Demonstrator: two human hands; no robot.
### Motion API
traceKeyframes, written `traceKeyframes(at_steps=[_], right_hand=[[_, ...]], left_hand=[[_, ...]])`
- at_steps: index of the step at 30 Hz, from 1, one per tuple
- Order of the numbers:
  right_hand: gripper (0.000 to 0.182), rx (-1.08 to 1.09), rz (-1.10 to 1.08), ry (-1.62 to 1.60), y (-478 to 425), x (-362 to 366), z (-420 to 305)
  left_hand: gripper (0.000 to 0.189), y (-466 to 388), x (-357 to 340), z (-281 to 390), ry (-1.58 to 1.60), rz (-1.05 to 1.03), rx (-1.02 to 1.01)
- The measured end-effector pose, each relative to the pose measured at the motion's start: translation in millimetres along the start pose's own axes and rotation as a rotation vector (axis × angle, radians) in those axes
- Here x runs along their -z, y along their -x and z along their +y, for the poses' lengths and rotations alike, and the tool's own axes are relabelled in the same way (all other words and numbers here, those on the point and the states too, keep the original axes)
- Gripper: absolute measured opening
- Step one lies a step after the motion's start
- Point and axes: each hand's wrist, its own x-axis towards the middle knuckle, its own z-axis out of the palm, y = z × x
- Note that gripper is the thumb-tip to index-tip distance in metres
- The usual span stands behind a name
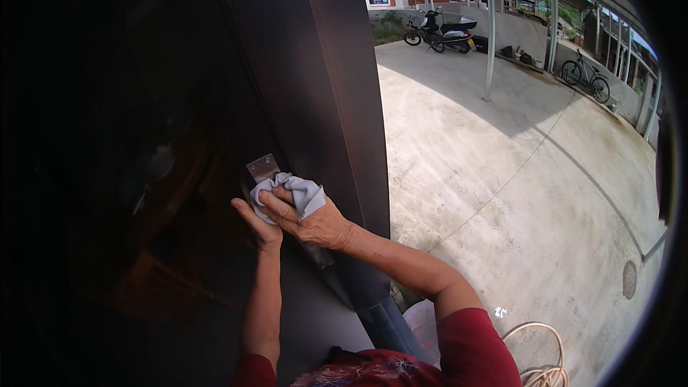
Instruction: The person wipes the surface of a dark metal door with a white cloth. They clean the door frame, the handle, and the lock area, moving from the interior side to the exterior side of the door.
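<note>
A crumpled light grey cloth is in my right hand, pressed against a metal door fitting on the edge of a dark door. The plate at the fitting's top, with screws in it, shows above the cloth. My left hand is close against the cloth's lower left side, thumb pointing up and left. Its fingers are partly hidden behind the cloth and my right hand. To the right of the cloth runs a dark door frame.
A coiled hose and a pale bucket are on the concrete at lower right. Farther off stand a scooter, a bicycle and a metal post. The dark glass at left shows dim reflections.
</note>
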Motion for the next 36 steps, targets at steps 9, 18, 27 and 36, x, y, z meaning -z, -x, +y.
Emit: traceKeyframes(at_steps=[9,18,27,36], right_hand=[[0.037,0.164,-0.356,-0.085,73,20,-12],[0.052,-0.193,0.196,0.163,-52,52,42],[0.037,-0.204,0.093,0.140,79,-19,-15],[0.038,-0.505,0.091,-0.227,125,23,-17]], left_hand=[[0.062,6,-7,1,-0.539,-0.085,-0.213],[0.064,4,-17,4,-0.547,-0.098,-0.309],[0.062,1,0,-7,-0.572,-0.051,-0.263],[0.064,-8,24,-19,-0.557,-0.039,-0.371]])
